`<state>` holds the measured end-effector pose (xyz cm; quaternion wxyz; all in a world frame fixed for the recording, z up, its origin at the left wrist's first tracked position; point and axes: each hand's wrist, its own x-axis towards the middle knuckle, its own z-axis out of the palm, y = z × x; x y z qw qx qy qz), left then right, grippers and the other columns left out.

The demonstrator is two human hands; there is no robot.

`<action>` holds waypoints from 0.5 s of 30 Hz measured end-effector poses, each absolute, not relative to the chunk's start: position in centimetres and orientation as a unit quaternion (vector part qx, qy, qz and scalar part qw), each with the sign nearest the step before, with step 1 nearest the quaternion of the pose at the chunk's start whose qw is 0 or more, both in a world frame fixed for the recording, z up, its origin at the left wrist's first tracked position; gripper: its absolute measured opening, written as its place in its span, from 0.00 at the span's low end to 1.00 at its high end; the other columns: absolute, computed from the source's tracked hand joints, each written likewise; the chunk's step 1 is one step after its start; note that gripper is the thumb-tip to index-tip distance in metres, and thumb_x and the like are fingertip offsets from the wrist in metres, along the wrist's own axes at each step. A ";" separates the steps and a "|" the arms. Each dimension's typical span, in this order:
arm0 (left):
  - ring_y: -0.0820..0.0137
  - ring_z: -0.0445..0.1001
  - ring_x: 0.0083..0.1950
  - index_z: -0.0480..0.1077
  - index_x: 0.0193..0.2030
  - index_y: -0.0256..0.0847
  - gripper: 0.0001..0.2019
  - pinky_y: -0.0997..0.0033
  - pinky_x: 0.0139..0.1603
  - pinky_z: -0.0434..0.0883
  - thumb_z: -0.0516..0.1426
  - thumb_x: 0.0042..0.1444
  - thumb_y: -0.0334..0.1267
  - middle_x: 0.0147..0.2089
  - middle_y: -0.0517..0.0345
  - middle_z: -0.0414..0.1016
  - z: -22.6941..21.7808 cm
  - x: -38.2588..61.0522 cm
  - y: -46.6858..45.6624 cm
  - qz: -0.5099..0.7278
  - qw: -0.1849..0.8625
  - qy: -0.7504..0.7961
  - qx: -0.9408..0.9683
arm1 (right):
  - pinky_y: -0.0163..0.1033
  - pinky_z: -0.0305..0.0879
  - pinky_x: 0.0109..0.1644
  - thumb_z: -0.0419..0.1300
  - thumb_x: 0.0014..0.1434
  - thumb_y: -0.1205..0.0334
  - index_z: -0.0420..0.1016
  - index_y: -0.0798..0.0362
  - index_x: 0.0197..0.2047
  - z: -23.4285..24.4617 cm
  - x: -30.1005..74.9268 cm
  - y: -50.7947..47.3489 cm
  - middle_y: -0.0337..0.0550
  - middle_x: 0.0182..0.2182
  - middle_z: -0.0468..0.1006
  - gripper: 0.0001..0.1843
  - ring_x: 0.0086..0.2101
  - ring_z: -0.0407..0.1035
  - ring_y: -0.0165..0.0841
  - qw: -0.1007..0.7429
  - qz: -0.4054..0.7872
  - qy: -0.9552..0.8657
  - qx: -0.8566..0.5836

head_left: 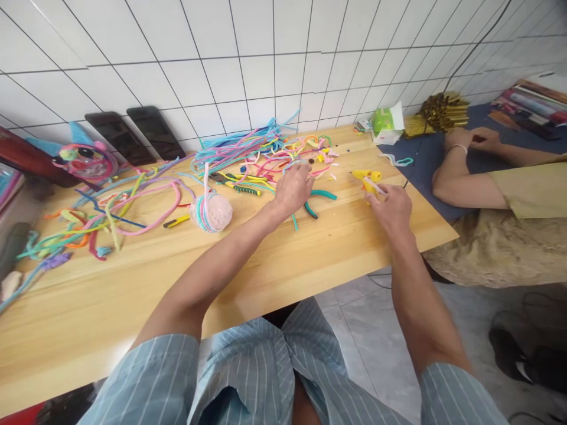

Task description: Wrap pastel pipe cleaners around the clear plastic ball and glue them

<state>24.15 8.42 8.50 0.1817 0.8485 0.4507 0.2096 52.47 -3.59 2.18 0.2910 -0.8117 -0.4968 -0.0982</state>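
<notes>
My right hand (392,206) is wrapped round a yellow hot glue gun (372,176), its nozzle pointing left. My left hand (295,188) reaches into a tangle of loose pipe cleaners (266,168); its fingers are curled closed, and what they hold, if anything, is hidden. Just beside that wrist lie pliers with teal handles (324,193), partly covered by the hand. To its left sits a pale pink ball (219,212) with blue and pink pipe cleaners wrapped round one side. Yellow-and-green handled pliers (241,184) rest behind the ball.
A yellow cutter (176,221) lies left of the ball. Two dark phones (157,133) lean on the tiled wall near a pink-and-blue craft figure (88,159). Further right are a green tissue pack (387,123), gold tinsel (443,115) and another person's forearms (456,171) on a blue surface.
</notes>
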 end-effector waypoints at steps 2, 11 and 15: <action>0.51 0.82 0.67 0.78 0.61 0.41 0.12 0.50 0.69 0.77 0.58 0.75 0.36 0.67 0.41 0.82 7.3 22.2 7.7 0.209 0.236 0.419 0.852 | 0.54 0.74 0.61 0.66 0.67 0.50 0.85 0.53 0.57 1.7 52.6 -3.2 0.61 0.54 0.87 0.22 0.55 0.79 0.53 0.253 -0.097 -0.491 -0.828; 0.59 0.84 0.48 0.83 0.46 0.40 0.09 0.58 0.56 0.80 0.60 0.71 0.35 0.49 0.49 0.88 3.8 19.5 3.3 0.218 0.354 0.348 0.841 | 0.48 0.69 0.48 0.66 0.62 0.53 0.84 0.52 0.41 2.4 52.6 -2.7 0.55 0.42 0.85 0.12 0.41 0.76 0.46 0.255 -0.071 -0.460 -0.848; 0.62 0.84 0.48 0.82 0.43 0.40 0.09 0.61 0.54 0.79 0.58 0.72 0.36 0.45 0.52 0.88 4.1 20.1 2.4 0.252 0.393 0.317 0.826 | 0.45 0.66 0.44 0.66 0.62 0.48 0.79 0.49 0.37 4.8 50.8 -3.2 0.41 0.31 0.76 0.13 0.34 0.68 0.37 0.329 -0.084 -0.472 -0.814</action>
